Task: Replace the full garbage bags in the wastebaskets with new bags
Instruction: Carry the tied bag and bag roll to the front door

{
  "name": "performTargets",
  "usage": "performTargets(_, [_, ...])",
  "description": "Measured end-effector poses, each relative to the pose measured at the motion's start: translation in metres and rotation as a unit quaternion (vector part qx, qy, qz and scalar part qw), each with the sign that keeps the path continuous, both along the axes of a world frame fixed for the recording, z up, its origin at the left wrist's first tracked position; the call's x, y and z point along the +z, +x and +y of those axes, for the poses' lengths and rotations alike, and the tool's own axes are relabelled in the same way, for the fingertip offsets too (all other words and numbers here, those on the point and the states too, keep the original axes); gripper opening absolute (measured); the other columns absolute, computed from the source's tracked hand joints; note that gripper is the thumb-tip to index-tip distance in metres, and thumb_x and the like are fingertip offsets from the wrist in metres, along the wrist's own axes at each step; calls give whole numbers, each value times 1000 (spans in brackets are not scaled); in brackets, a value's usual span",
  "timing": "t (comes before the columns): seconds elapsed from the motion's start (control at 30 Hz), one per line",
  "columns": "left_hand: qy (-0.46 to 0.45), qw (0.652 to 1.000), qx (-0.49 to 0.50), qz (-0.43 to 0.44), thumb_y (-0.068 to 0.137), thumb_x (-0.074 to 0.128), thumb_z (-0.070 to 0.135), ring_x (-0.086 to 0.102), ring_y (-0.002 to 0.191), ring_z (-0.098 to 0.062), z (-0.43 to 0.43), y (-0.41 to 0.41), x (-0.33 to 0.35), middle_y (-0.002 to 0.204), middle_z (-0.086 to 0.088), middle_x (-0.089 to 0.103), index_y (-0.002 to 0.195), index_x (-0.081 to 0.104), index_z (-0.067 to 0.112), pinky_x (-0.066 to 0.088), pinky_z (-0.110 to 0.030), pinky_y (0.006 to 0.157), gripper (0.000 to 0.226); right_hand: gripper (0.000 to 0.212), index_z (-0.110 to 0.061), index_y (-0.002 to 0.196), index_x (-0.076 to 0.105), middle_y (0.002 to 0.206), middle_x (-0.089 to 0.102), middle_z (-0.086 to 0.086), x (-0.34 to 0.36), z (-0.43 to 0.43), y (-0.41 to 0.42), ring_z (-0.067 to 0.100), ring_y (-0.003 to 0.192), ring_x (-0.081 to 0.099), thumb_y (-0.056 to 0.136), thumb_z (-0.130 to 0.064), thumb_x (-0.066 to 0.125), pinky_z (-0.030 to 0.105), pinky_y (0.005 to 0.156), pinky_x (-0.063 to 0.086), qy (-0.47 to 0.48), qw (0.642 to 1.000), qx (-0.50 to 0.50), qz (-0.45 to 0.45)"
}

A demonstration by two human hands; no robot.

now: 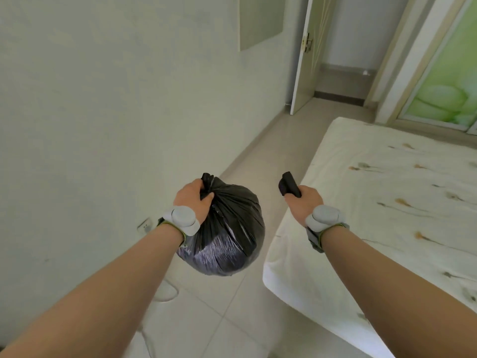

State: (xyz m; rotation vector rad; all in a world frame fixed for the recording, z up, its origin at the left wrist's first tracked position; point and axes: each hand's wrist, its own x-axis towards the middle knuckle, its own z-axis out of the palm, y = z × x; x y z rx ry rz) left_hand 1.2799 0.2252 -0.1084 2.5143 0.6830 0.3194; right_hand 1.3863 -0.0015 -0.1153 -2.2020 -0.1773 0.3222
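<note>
A full black garbage bag (229, 233), round and tied at the top, hangs in the air above the tiled floor. My left hand (193, 197) grips its gathered neck. My right hand (304, 200) is held out beside the bed and grips a small black roll of bags (289, 184), which sticks out past my fingers. No wastebasket is in view.
A bed with a white flowered sheet (382, 202) fills the right side. A pale wall (103, 112) runs along the left with a socket (144, 224) low down. A narrow tiled aisle (278, 140) leads to an open door (305, 55). A white cable (167, 293) lies on the floor.
</note>
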Motion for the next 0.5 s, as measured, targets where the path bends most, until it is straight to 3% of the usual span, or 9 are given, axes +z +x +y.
performTargets(0.2, [-21, 1000, 0, -21, 92, 54, 25, 56, 99, -33, 61, 107, 5, 109, -15, 61, 108, 53, 3, 36, -27, 73, 28, 49, -16, 61, 38, 57, 40, 1, 9, 78, 102, 19, 51, 38, 83, -56, 57, 26, 51, 30, 15, 1000, -6, 18])
performTargets(0.5, [-26, 996, -74, -33, 92, 54, 25, 58, 97, -30, 176, 296, 0, 106, -11, 62, 106, 54, 5, 35, -26, 72, 25, 40, -13, 58, 40, 53, 38, 3, 2, 177, 260, 21, 52, 35, 89, -36, 50, 28, 54, 29, 2, 994, -113, 4])
